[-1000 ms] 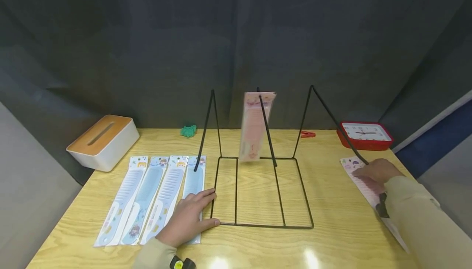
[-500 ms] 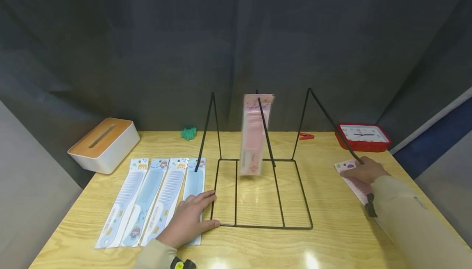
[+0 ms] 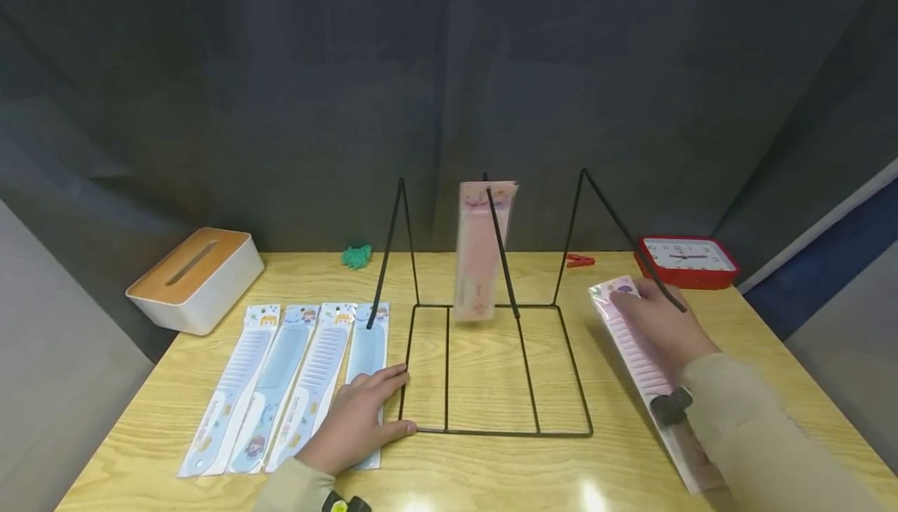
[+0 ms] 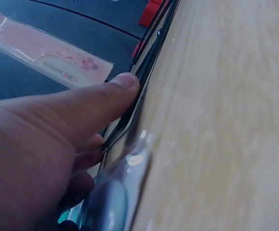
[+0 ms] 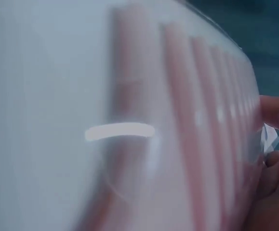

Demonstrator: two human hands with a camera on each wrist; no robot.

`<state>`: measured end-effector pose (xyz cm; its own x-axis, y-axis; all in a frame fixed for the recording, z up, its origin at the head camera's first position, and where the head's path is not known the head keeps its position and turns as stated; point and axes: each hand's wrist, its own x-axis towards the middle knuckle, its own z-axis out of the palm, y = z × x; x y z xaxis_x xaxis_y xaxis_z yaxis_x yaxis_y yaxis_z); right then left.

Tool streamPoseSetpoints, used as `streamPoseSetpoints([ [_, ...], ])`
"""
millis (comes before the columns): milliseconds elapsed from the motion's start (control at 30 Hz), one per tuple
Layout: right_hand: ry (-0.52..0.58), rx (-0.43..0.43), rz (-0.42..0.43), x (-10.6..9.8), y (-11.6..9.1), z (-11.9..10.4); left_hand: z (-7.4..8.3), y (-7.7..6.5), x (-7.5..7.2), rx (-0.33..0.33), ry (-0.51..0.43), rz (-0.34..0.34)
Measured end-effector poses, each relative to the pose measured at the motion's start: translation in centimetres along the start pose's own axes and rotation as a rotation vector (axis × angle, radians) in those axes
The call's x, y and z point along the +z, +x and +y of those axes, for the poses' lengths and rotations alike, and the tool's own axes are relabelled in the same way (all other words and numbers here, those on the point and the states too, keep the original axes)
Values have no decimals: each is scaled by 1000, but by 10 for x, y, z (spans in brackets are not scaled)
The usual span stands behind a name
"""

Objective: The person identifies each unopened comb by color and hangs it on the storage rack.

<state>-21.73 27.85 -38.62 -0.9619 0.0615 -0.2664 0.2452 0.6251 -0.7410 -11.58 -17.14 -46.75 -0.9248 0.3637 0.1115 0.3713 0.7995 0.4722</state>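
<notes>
A black wire display rack [image 3: 491, 432] with three prongs stands in the middle of the table. From its centre prong hangs a pink packaged comb [image 3: 477, 263], also in the left wrist view. My left hand [image 3: 354, 418] rests at the rack's front left corner, fingers extended against the left bar and thumb on the front bar. Between thumb and fingers my right hand [image 3: 659, 325] pinches the top part of another pink packaged comb [image 3: 634, 348], tilted near the right prong. That comb's teeth [image 5: 197, 106] fill the right wrist view, blurred.
Several blue packaged combs [image 3: 281, 372] lie in a row on the left, one partly under my left hand. Along the back are a tissue box [image 3: 203, 278], a green tangled bundle [image 3: 356, 256], a red clip [image 3: 579, 260] and a red clock [image 3: 691, 263].
My right hand has lifted the pink packaged comb off the table and brought it left towards the rack. The left hand has stayed put. The hanging comb sways slightly.
</notes>
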Motion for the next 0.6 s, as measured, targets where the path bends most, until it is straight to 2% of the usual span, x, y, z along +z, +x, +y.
streamPoseSetpoints([
  [167, 70, -276, 79, 28, -45, -47, 0, 1, 0, -14, -9, -5],
  [267, 136, -408, 115, 47, -75, -71, 0, 1, -1, -13, -15, -4],
  [467, 351, -668, 87, 73, -127, -107, 0, 1, -1, -16, -17, -17],
  [600, 465, -841, 66, 83, -151, -120, -1, 0, 0, -18, -18, -22],
])
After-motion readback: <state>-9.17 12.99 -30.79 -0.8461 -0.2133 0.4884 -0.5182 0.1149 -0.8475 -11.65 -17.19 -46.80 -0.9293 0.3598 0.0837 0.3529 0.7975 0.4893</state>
